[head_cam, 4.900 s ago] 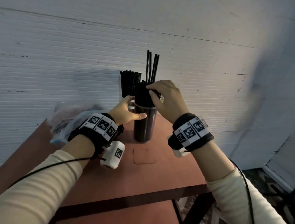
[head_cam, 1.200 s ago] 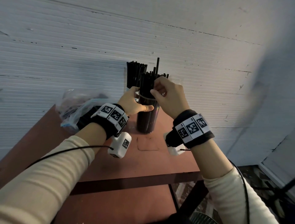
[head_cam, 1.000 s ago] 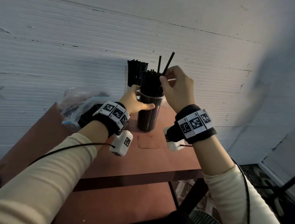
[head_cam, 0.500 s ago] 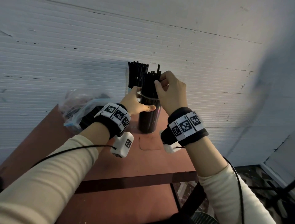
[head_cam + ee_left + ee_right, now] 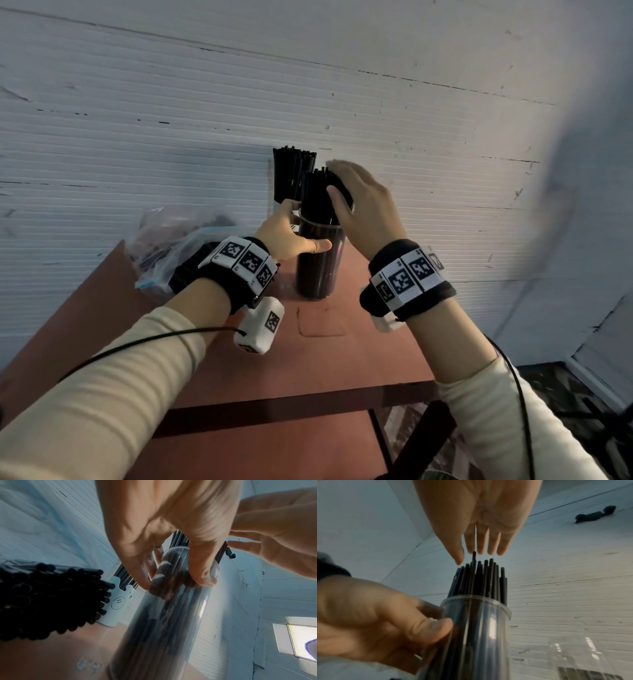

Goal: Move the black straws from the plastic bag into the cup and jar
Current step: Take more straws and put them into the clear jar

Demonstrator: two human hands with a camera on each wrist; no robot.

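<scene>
Since half a second ago, the right hand (image 5: 368, 209) has been opened out from its pinch on the straw tips, and its fingers (image 5: 489, 540) are now held straight and close together, flat over the top of the black straws (image 5: 481, 580) standing in the clear jar (image 5: 318, 263). From the right wrist view, the fingertips are seen just above the tallest straw, though touch cannot be confirmed. The jar is kept upright on the reddish-brown surface (image 5: 329, 363), and it is gripped near its rim by the left hand (image 5: 286, 234), with the thumb across the front and the other fingers (image 5: 137, 572) curled round the far side. The jar is packed with straws that stick out above its rim. Just behind it and to its left, a white cup (image 5: 118, 603) with a drawn smiling face is seen, also filled with upright black straws. Further left on the surface, near the white ribbed wall (image 5: 137, 137), a crumpled plastic bag (image 5: 171, 240) is lying, and a bundle of black straws (image 5: 51, 599) is seen in it, ends toward the left wrist camera. Both wrists are wrapped in black bands bearing square black-and-white markers.
</scene>
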